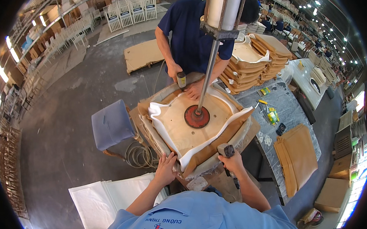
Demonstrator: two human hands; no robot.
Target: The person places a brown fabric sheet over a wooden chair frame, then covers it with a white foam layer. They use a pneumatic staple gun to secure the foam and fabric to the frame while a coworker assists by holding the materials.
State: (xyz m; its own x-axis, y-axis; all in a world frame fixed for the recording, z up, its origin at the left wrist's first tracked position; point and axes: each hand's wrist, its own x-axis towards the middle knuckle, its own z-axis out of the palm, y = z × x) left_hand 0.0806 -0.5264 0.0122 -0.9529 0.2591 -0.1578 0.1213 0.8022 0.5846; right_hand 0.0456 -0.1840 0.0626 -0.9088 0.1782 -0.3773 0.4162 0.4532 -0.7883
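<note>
While the right hand (234, 163) holds a half-hidden gun-shaped tool (225, 150), the left hand (166, 170) has an unclear grip.

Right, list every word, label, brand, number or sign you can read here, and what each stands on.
Light-blue shirt: dark blue lettering and a red emblem, which I won't copy out.
Yellow-green packets on the grey table: print too small to read.
Co-worker's tool: yellowish label, too small to read.
White chairs: dark labels, too small to read.
</note>
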